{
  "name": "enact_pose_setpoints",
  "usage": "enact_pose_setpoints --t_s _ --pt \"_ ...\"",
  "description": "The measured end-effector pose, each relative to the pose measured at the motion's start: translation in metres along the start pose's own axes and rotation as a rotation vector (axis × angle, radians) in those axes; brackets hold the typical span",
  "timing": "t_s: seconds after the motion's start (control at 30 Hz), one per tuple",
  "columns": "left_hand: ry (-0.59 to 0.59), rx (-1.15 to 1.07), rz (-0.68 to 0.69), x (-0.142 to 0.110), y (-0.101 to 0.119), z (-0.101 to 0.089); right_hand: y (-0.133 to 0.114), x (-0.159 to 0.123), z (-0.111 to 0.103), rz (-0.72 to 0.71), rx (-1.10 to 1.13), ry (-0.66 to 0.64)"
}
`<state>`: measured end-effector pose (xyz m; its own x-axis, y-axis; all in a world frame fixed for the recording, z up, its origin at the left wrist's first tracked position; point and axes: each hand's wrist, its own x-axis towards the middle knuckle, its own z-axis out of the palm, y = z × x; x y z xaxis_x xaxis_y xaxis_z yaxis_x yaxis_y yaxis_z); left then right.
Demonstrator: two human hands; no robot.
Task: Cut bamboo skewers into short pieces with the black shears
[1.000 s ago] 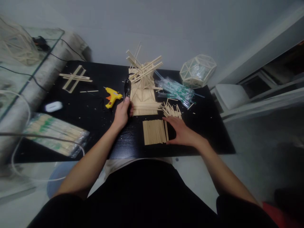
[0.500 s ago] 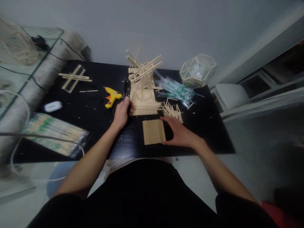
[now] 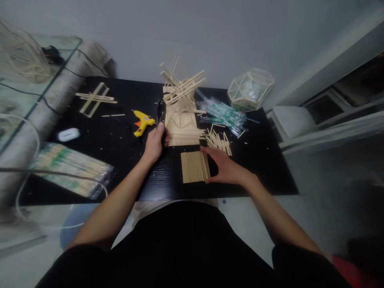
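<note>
Sticks [image 3: 194, 168], short, side by side in a flat row: just left of my right hand [image 3: 225, 166], long axis running away from me. Right fingers: open, thumb at the row's near right corner, forefinger at its far right corner; whether they press, I cannot tell. Left hand [image 3: 154, 145]: closed round a black tool [image 3: 161, 111], beyond the row and to its left; the right is nearer. In the way, beyond my right forefinger: loose pile [image 3: 218, 143]. Long sticks [image 3: 186, 133]: crosswise, just right of my left fingers. Glue gun [image 3: 144, 121]: left of my left fingers. Wrappers [image 3: 226, 114]: beyond my right hand, past the pile. Frame [image 3: 251, 89]: farther off, beyond and right of the wrappers.
</note>
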<state>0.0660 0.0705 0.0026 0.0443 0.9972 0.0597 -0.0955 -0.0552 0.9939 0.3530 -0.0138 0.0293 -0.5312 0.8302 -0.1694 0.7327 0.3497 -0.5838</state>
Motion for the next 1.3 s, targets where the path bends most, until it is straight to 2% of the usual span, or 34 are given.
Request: enact_pose_setpoints --t_s 0.6,1.3 --pt "0.006 0.009 -0.003 -0.0001 0.0018 0.001 0.0012 0.0014 0.0045 -0.021 -0.085 -0.06" --pt "0.007 0.0 -0.006 -0.0007 0.0022 0.0017 0.003 0.0035 0.0046 -0.019 -0.082 -0.031"
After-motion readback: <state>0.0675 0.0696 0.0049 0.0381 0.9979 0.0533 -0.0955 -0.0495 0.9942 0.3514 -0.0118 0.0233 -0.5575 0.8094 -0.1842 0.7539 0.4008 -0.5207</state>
